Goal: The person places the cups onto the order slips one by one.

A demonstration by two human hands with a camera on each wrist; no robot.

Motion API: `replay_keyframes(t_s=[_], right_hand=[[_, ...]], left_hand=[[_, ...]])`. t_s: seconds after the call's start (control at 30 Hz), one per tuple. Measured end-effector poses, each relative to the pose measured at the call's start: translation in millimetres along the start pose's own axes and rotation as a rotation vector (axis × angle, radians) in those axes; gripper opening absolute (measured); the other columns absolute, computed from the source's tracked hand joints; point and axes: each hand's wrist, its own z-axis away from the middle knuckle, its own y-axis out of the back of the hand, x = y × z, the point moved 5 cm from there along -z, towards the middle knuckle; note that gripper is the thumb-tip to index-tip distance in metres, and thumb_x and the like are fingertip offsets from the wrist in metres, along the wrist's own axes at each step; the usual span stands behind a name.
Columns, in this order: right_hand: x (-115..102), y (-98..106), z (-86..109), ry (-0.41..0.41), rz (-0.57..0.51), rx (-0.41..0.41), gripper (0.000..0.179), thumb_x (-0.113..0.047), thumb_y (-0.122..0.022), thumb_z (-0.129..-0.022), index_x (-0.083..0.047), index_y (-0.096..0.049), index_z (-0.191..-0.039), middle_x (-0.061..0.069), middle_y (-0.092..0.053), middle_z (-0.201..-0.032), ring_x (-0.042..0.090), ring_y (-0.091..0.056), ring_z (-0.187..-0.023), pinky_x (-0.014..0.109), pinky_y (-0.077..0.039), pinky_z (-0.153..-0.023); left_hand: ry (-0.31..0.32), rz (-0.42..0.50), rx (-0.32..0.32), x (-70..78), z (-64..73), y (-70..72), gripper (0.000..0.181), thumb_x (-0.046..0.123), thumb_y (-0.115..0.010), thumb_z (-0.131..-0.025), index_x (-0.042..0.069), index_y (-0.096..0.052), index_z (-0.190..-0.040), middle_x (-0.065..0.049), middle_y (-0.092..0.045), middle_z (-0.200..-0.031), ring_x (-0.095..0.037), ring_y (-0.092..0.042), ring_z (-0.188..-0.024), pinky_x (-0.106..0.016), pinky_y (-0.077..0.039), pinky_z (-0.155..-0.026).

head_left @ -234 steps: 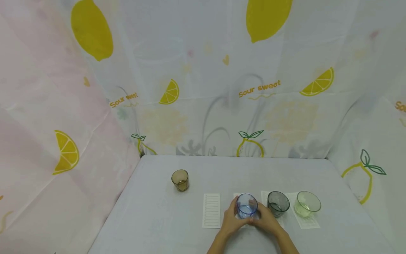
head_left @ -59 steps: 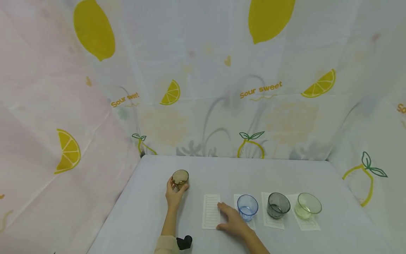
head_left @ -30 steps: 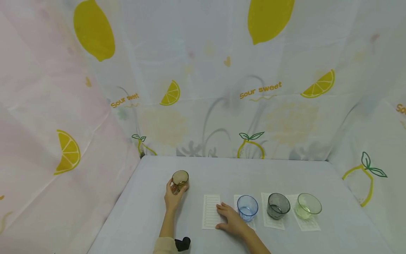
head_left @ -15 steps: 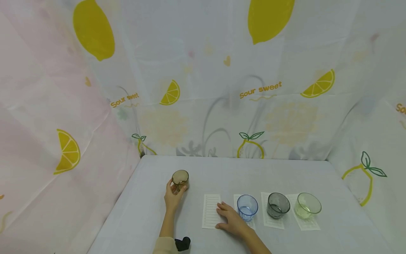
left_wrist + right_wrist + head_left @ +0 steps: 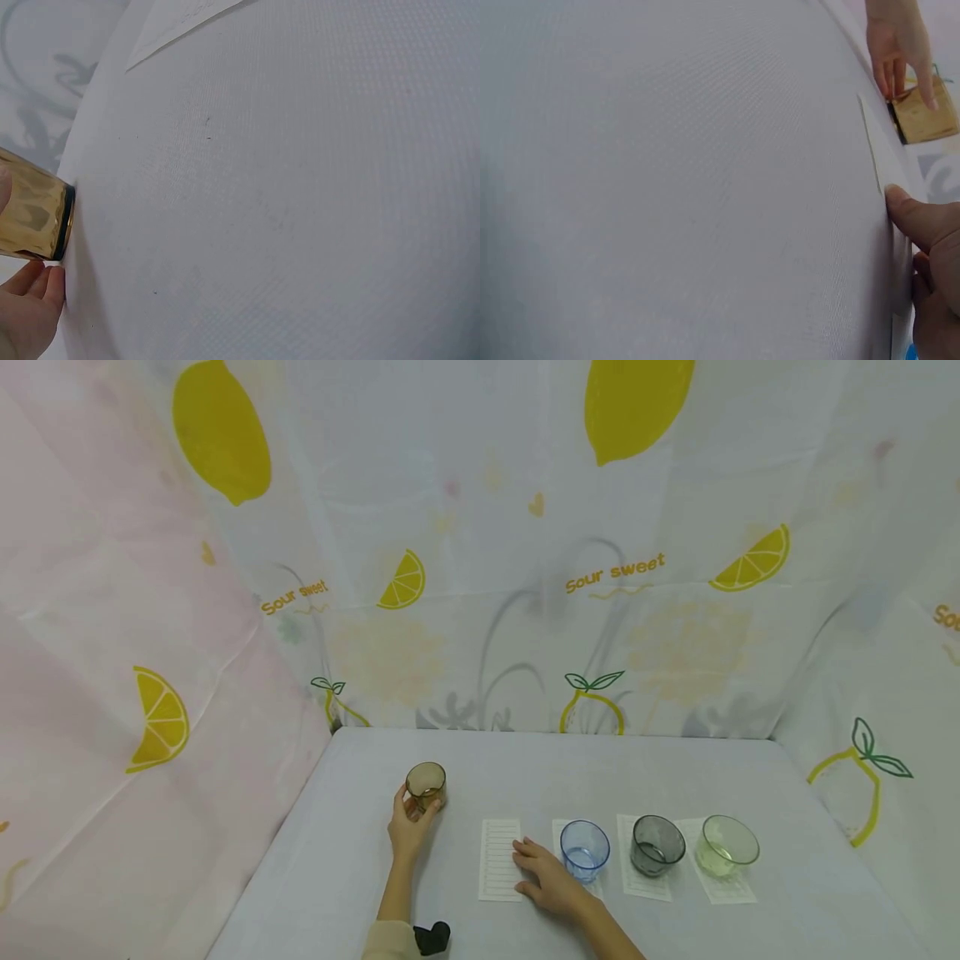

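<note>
At the left of the table an amber glass tumbler [image 5: 426,774] stands upright, and my left hand [image 5: 408,833] grips it, thumb on the near side and fingers round the left. The left wrist view shows the tumbler's base [image 5: 66,223] down at the table surface. My right hand [image 5: 553,883] rests on the table with its fingers spread loosely, holding nothing. Its thumb and fingertips touch the right edge of a lined paper slip [image 5: 497,860]. A blue glass [image 5: 585,847] stands just beyond the right hand, on another slip partly hidden beneath it.
To the right stand a grey glass [image 5: 657,845] and a pale green glass [image 5: 726,847], each on a printed slip. A small black object [image 5: 432,937] sits at the left wrist. A lemon-print cloth [image 5: 480,635] hangs behind the white table [image 5: 360,893].
Earlier both hands held the blue glass. The left hand has since moved left to the amber tumbler, and the right to the lined slip. Over the last two seconds both stay nearly still.
</note>
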Motion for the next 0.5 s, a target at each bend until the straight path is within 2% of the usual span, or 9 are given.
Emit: replay_keyframes(t_s=[0.2, 0.5], right_hand=[[2.8, -1.2, 0.6, 0.001, -0.001, 0.048, 0.047, -0.015, -0.070, -0.082, 0.013, -0.058, -0.117, 0.022, -0.052, -0.132, 0.041, -0.043, -0.126, 0.053, -0.036, -0.102], [2.3, -2.8, 0.2, -0.012, 0.016, 0.059, 0.044, -0.017, -0.071, -0.081, 0.011, -0.061, -0.114, 0.024, -0.050, -0.133, 0.043, -0.041, -0.126, 0.055, -0.034, -0.103]], left_hand=[[0.007, -0.005, -0.004, 0.6, 1.5, 0.8, 0.070, 0.016, -0.072, -0.083, -0.005, -0.034, -0.139, -0.039, -0.049, -0.124, -0.048, -0.052, -0.114, -0.051, -0.047, -0.094], [-0.005, 0.000, -0.021, 0.9, 1.4, 0.9, 0.070, 0.015, -0.070, -0.084, -0.005, -0.032, -0.139, -0.039, -0.047, -0.126, -0.048, -0.049, -0.117, -0.053, -0.046, -0.095]])
